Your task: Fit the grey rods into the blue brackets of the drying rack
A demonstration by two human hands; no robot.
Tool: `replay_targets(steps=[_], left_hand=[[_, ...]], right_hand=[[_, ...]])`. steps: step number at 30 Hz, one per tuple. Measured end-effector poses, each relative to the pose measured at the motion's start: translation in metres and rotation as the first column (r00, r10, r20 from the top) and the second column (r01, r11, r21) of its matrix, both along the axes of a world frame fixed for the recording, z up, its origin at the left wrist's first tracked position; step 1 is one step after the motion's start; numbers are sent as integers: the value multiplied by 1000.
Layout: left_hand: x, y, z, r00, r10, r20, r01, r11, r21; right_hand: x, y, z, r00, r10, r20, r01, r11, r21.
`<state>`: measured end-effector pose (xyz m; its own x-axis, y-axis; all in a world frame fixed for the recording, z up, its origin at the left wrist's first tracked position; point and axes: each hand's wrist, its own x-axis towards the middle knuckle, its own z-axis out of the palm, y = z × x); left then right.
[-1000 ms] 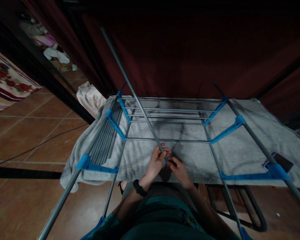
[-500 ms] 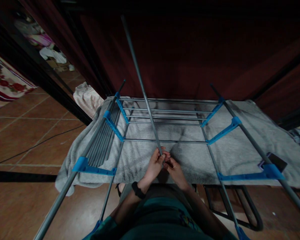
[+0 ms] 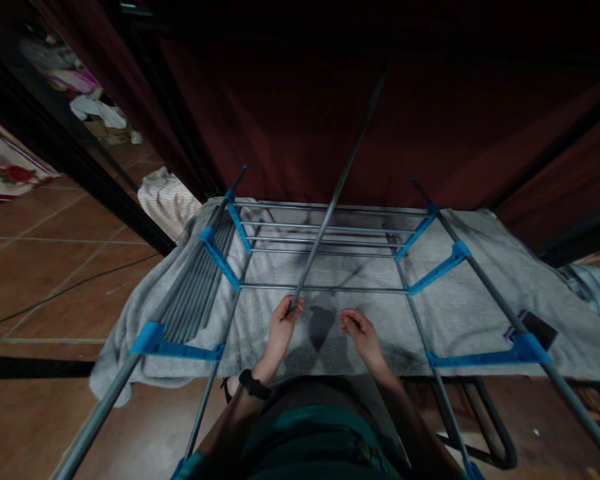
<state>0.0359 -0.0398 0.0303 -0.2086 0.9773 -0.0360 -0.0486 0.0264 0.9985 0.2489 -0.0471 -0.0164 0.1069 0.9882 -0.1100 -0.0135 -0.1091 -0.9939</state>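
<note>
My left hand (image 3: 283,323) is closed round the lower end of a long grey metal rod (image 3: 337,190), which slants up and to the right over a drying rack (image 3: 325,288) of grey bars and blue plastic joints. My right hand (image 3: 357,327) hovers just to the right of it, off the rod, with fingers curled in a pinch; what they hold, if anything, is too small to see. Both hands are above a grey towel (image 3: 480,307) that lies under the rack. A black band sits on my left wrist.
A bundle of loose grey rods (image 3: 200,283) lies along the rack's left side. A dark phone-like object (image 3: 533,327) rests on the towel at the right. Dark red curtain behind. Tiled floor on the left with a cable, a striped cloth (image 3: 165,200) and a black frame under the towel.
The rod's top end swung from upper left to upper right. My right hand came off the rod's end and moved away to the right; my left hand still grips it.
</note>
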Motion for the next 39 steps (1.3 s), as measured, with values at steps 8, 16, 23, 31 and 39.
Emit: replay_targets(steps=[8,16,23,31,39], left_hand=[[-33,9,-4,959,139,-245,-161,984,-71],[-63,12,-24,830,150,-538,-244,964,-106],[-81,19,-32,522,-12,-853,-262,949,-174],[-88,19,-34,396,-164,-904,-222,938,-268],[-90,18,-47,260,-235,-937,-160,946,-282]], right_hand=[[18,15,6,993,-100,-61,103,994,35],[25,24,9,979,-159,-126,169,983,76],[34,28,8,973,-185,-137,198,976,89],[43,32,10,957,-214,-195,233,970,76],[62,31,26,920,-291,-263,303,953,8]])
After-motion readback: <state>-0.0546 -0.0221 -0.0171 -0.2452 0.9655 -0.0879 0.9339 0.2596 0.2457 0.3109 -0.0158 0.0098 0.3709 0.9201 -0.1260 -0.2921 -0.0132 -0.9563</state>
